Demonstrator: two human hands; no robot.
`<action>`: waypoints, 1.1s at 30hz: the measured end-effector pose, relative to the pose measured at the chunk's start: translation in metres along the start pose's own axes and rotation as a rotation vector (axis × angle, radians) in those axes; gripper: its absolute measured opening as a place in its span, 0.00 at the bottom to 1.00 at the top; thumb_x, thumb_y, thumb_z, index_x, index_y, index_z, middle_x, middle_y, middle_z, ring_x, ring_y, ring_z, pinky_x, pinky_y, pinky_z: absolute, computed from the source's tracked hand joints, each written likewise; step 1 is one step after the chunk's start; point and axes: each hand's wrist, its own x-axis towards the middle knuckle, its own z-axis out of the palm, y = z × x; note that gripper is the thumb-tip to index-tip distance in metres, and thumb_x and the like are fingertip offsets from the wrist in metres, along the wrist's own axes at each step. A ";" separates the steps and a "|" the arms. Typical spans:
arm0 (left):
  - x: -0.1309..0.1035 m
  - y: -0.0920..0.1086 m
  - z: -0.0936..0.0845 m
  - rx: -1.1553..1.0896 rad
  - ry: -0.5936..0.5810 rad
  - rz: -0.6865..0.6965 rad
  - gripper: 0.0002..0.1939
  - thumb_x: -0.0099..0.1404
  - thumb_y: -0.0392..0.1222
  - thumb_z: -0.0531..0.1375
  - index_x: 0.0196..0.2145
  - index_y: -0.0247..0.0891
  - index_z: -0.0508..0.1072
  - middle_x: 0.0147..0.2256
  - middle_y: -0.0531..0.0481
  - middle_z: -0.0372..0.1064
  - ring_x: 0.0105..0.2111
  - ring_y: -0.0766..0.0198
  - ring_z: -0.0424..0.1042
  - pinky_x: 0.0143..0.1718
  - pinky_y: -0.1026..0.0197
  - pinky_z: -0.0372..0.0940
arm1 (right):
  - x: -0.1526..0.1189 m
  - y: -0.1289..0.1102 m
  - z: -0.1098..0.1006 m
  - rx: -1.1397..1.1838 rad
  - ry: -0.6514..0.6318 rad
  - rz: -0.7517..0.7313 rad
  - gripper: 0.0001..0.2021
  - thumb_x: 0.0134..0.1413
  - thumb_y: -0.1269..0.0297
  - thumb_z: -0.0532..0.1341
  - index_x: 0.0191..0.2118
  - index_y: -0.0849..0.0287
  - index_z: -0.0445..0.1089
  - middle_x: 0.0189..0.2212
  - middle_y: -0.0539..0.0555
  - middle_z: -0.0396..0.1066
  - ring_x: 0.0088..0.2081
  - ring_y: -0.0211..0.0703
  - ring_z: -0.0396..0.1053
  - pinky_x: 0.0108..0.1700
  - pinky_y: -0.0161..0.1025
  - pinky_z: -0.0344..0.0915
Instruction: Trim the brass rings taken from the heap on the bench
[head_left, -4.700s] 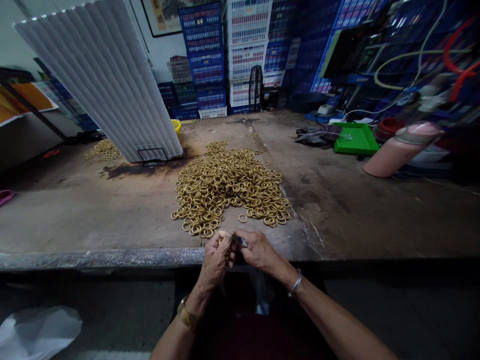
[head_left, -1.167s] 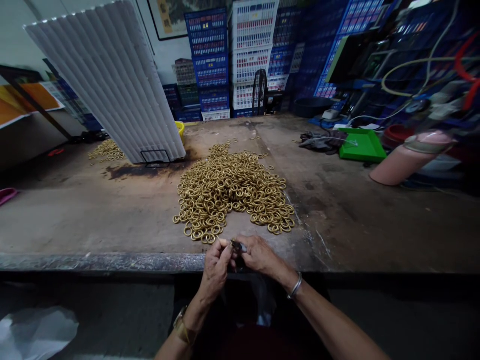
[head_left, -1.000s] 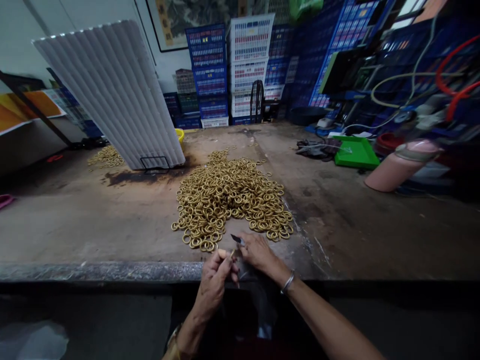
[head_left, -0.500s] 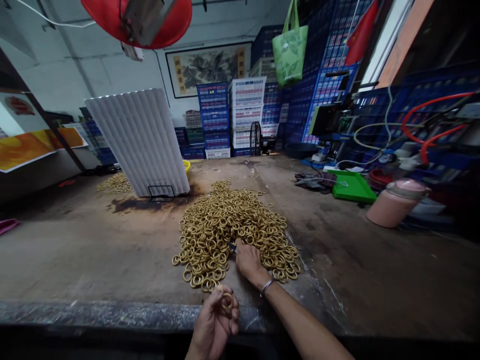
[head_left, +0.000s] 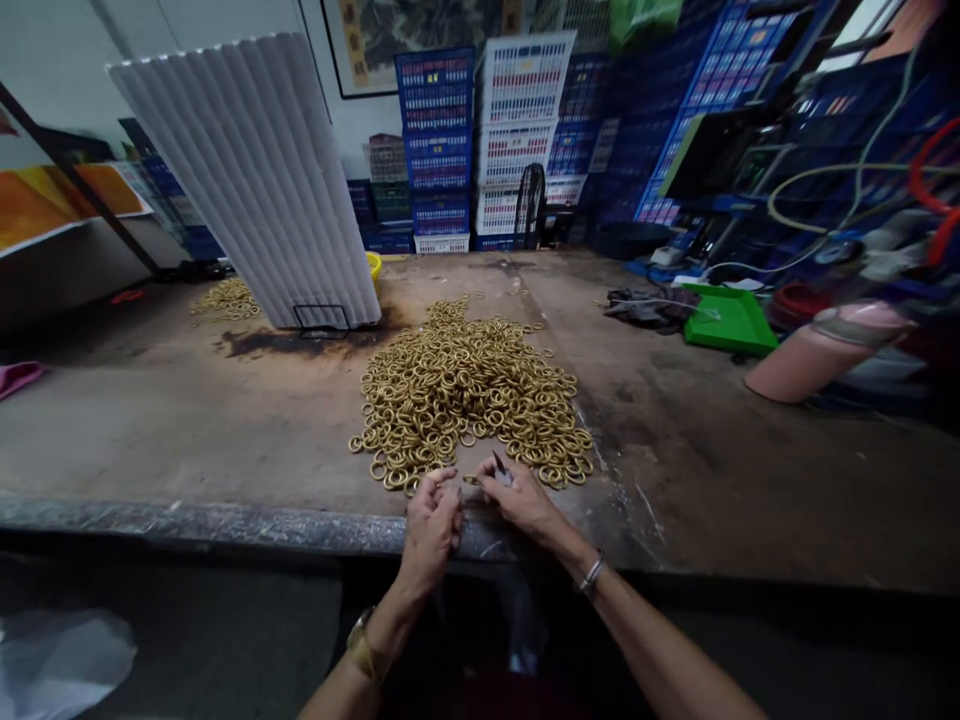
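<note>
Head view: left hand point(head_left: 431, 520) pinches one small brass ring point(head_left: 470, 480); right hand point(head_left: 517, 495) grips dark blade point(head_left: 499, 464). Steady ring near tabletop point(head_left: 225, 440) edge.

Small dark tool point(head_left: 500, 466) in right hand point(head_left: 520, 498) mostly hidden, type unclear. Ring point(head_left: 470, 480) between fingertips tiny. Forearms cut off by bottom edge.

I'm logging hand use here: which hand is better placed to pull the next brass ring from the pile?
Probably the left hand: its fingertips sit nearest the ring pile, while the right hand holds a small tool.
</note>
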 end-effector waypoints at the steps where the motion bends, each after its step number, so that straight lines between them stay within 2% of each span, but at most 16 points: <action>1: 0.000 -0.001 0.000 0.046 -0.006 0.008 0.21 0.52 0.52 0.59 0.40 0.38 0.62 0.19 0.60 0.58 0.13 0.76 0.51 0.13 0.72 0.46 | -0.004 0.000 0.001 0.054 -0.017 0.027 0.07 0.46 0.62 0.54 0.28 0.60 0.62 0.15 0.43 0.59 0.16 0.29 0.53 0.19 0.28 0.50; 4: 0.001 -0.001 0.001 0.133 -0.024 0.021 0.16 0.53 0.51 0.58 0.33 0.36 0.65 0.17 0.60 0.55 0.12 0.77 0.48 0.13 0.71 0.45 | -0.011 -0.002 0.004 0.190 -0.054 0.109 0.09 0.45 0.58 0.55 0.28 0.59 0.61 0.13 0.42 0.57 0.13 0.28 0.50 0.16 0.27 0.47; 7: 0.001 -0.001 0.002 0.176 -0.030 0.066 0.13 0.54 0.50 0.58 0.27 0.35 0.65 0.17 0.60 0.56 0.13 0.77 0.49 0.15 0.71 0.46 | -0.014 -0.004 0.007 0.262 -0.041 0.155 0.12 0.44 0.55 0.55 0.28 0.59 0.60 0.13 0.41 0.56 0.12 0.27 0.48 0.14 0.26 0.46; 11: -0.001 -0.002 0.002 0.198 -0.045 0.081 0.13 0.53 0.49 0.58 0.26 0.36 0.65 0.16 0.60 0.56 0.13 0.76 0.48 0.15 0.71 0.45 | -0.012 -0.004 0.011 0.211 0.006 0.153 0.13 0.46 0.53 0.54 0.26 0.60 0.59 0.12 0.41 0.55 0.12 0.27 0.48 0.14 0.26 0.45; 16: -0.003 -0.001 0.003 0.208 -0.076 0.030 0.15 0.53 0.52 0.58 0.26 0.36 0.63 0.15 0.60 0.56 0.12 0.77 0.47 0.14 0.71 0.43 | -0.008 -0.006 0.012 0.092 0.074 0.106 0.09 0.43 0.59 0.56 0.23 0.60 0.60 0.13 0.42 0.54 0.16 0.28 0.49 0.18 0.28 0.48; 21: -0.006 0.002 0.002 0.121 -0.162 -0.040 0.17 0.55 0.55 0.56 0.25 0.37 0.62 0.15 0.60 0.54 0.11 0.77 0.47 0.13 0.71 0.42 | -0.010 -0.011 0.012 0.095 0.077 0.110 0.10 0.42 0.59 0.56 0.23 0.60 0.61 0.13 0.43 0.54 0.16 0.28 0.49 0.18 0.28 0.47; 26: -0.006 -0.005 -0.003 0.004 -0.188 -0.036 0.16 0.55 0.53 0.57 0.27 0.36 0.61 0.21 0.57 0.60 0.14 0.77 0.51 0.15 0.72 0.46 | -0.013 -0.014 0.014 0.279 0.038 0.192 0.09 0.42 0.59 0.55 0.24 0.59 0.59 0.13 0.42 0.54 0.14 0.27 0.47 0.15 0.27 0.45; 29: -0.006 -0.007 -0.003 -0.056 -0.190 -0.052 0.17 0.55 0.53 0.58 0.26 0.36 0.60 0.20 0.58 0.60 0.14 0.77 0.52 0.15 0.72 0.46 | -0.014 -0.015 0.016 0.347 0.012 0.194 0.09 0.42 0.59 0.55 0.24 0.59 0.58 0.12 0.41 0.53 0.13 0.27 0.46 0.14 0.26 0.44; 33: -0.008 -0.004 -0.003 -0.128 -0.185 -0.073 0.17 0.54 0.52 0.59 0.26 0.37 0.58 0.19 0.59 0.59 0.13 0.77 0.51 0.14 0.72 0.45 | -0.012 -0.011 0.016 0.237 0.038 0.154 0.08 0.44 0.60 0.54 0.24 0.60 0.60 0.13 0.42 0.54 0.14 0.29 0.48 0.16 0.27 0.47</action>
